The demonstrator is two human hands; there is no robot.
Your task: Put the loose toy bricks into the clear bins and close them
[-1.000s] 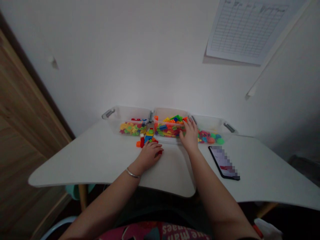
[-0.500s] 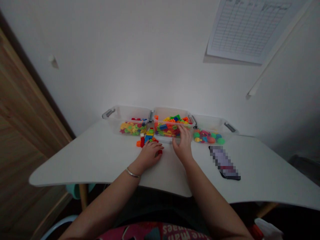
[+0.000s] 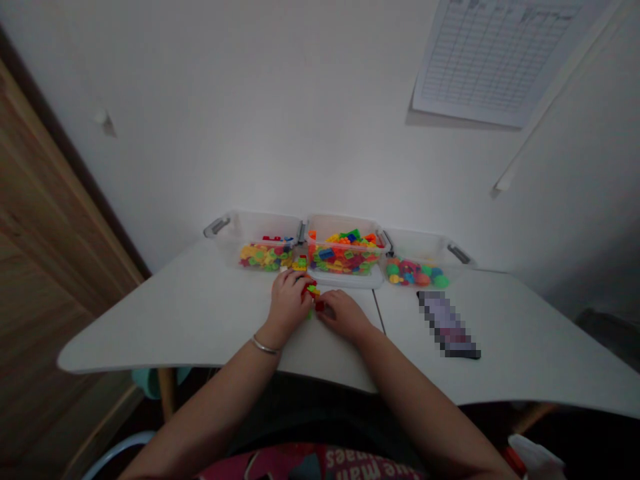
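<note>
Both our hands meet over a small cluster of bright plastic bricks

We have some small coloured bricks out on the white tabletop [image 3: 165, 320], while many more pieces lie in three clear plastic bins. As far as we can see, the work is partway along, in our judgement: a few pieces are grouped at our hands, but our fingers hide how many are joined, and we cannot tell what is left.

The cluster is in front of the left and middle bins. At our fingers we see a yellow-and-green plastic piece [image 3: 313, 291] and a dark red plastic brick [image 3: 319, 306]; a stepped yellow-and-green stack [image 3: 300, 264] stands just beyond, near the bins.

Our left hand [image 3: 290, 299] is curved over the cluster with its fingers bent and partly closed, covering some bricks; its exact hold is hidden. Our right hand [image 3: 346, 316] has thumb and fingers drawn nearly together at the red brick, seemingly pinching it.

Behind are the left bin [image 3: 240, 227], the middle bin [image 3: 340, 223] and the right bin [image 3: 420, 241], with a black-edged phone [image 3: 450, 327] on the right.
</note>
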